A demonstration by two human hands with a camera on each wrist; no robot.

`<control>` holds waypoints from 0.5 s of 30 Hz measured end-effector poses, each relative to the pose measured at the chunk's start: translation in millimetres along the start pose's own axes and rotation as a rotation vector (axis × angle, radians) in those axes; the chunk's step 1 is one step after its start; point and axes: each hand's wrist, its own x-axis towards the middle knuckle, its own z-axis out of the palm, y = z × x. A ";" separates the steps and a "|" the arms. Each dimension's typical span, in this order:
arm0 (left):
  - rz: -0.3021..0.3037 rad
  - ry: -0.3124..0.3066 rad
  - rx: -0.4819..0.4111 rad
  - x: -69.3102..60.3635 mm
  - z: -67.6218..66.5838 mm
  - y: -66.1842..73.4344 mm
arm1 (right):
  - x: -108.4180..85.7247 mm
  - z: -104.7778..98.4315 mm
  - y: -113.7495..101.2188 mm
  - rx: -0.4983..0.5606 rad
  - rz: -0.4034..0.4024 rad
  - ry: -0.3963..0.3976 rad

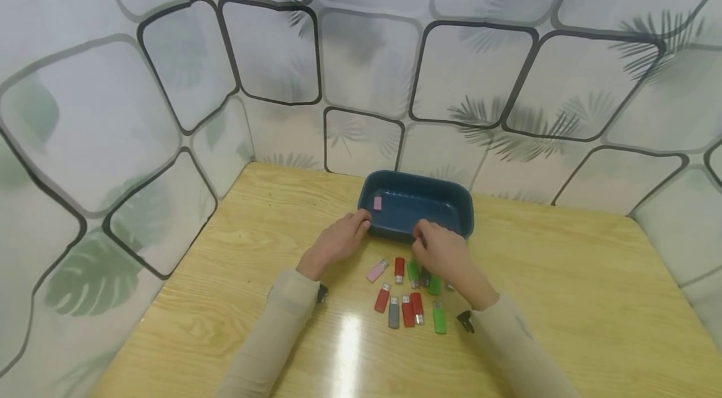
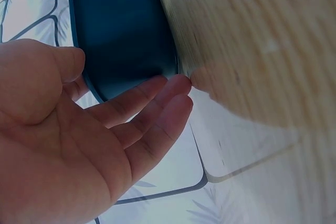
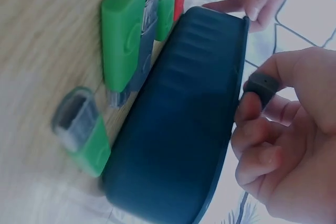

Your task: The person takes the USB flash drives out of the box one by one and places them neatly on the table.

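A dark blue tray (image 1: 395,234) stands on the table, with a pink USB stick (image 1: 377,203) inside at its left. My left hand (image 1: 342,237) holds the tray's rim at the near left corner; thumb and index finger are at the edge, and the other fingers reach along the outer wall. A dark grey USB stick (image 3: 262,86) is pinched between the thumb and fingers of my right hand (image 1: 444,252), above the tray's near rim. Just below lie several loose USB sticks: red (image 1: 381,298), green (image 1: 439,317), grey (image 1: 393,313) and pink (image 1: 377,270). My right hand covers part of that group.
The wooden table (image 1: 575,298) carries everything. Behind it and to the left hangs a patterned wall covering (image 1: 361,59) with leaves and dark outlines. The tray's far side is close to the table's back edge.
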 end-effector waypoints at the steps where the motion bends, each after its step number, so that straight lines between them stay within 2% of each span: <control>1: -0.001 0.002 0.003 -0.1 0.1 -0.1 | -2.4 0.1 1.7 0.009 -0.003 0.005; 7: -0.001 0.000 0.007 -0.1 1.1 -0.9 | -18.2 0.1 14.3 0.105 -0.028 0.035; 15: 0.011 -0.001 -0.010 -0.6 0.6 -0.3 | -43.3 -8.9 30.1 0.274 0.038 0.033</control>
